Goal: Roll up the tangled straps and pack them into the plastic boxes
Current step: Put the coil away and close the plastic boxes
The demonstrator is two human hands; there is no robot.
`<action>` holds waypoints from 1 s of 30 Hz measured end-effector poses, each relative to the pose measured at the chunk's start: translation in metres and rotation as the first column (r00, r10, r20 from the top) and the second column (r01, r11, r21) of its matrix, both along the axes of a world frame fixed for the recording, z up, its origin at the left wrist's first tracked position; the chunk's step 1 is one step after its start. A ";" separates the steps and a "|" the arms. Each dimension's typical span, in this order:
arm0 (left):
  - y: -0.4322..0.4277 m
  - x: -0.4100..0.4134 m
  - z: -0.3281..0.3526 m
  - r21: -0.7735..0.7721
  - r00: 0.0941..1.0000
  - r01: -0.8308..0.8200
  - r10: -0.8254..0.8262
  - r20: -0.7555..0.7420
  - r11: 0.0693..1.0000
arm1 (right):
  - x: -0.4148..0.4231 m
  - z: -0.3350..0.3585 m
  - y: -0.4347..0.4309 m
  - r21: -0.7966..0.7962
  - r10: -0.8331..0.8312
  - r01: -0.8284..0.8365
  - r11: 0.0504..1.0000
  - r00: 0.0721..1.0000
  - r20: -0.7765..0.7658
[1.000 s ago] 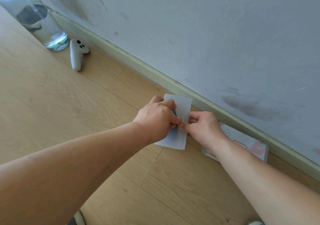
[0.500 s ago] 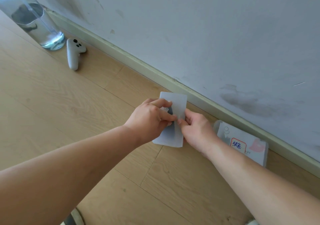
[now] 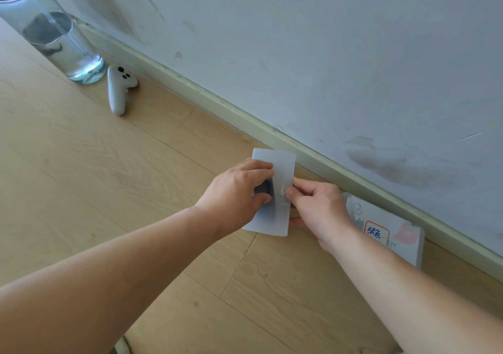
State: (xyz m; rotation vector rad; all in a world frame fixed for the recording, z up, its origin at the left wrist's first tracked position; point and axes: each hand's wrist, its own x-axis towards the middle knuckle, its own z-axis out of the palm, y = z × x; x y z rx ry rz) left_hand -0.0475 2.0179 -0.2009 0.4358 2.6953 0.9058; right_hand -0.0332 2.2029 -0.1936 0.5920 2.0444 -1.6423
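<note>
A frosted white plastic box [image 3: 280, 168] lies on the wooden floor near the baseboard. A dark rolled strap [image 3: 265, 189] shows dimly through it. My left hand [image 3: 236, 193] grips the box from its left side, fingers over the top and thumb below the dark shape. My right hand [image 3: 318, 206] pinches the box's right edge at its small latch, thumb and forefinger together. A second plastic box [image 3: 392, 234] with a red-framed label lies to the right against the wall, partly behind my right wrist.
A clear water bottle [image 3: 54, 38] stands at the far left by the wall. A white handheld controller [image 3: 118, 89] lies beside it on the floor. The stained wall and baseboard [image 3: 245, 117] run diagonally behind the boxes.
My hands have shifted on the box: the left fingers spread over its top and the right thumb and forefinger moved to the latch edge. The labelled box behind my right wrist came into view.
</note>
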 end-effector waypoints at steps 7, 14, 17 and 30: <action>0.000 -0.006 0.000 -0.180 0.991 0.132 -0.126 0.042 0.975 | 0.000 -0.002 0.000 -0.002 0.011 -0.011 1.000 1.000 -0.002; 0.010 -0.014 0.019 -0.428 0.973 0.230 -0.199 0.116 0.874 | -0.006 0.002 -0.004 0.072 0.023 -0.026 0.997 0.999 0.038; 0.012 -0.020 0.023 -0.473 0.966 0.257 -0.210 0.151 0.843 | -0.007 0.001 -0.009 0.157 0.073 -0.074 0.985 0.997 0.016; 0.013 -0.017 0.018 -0.444 0.975 0.221 -0.186 0.123 0.868 | -0.010 0.002 -0.002 0.071 -0.009 0.003 0.997 0.997 0.083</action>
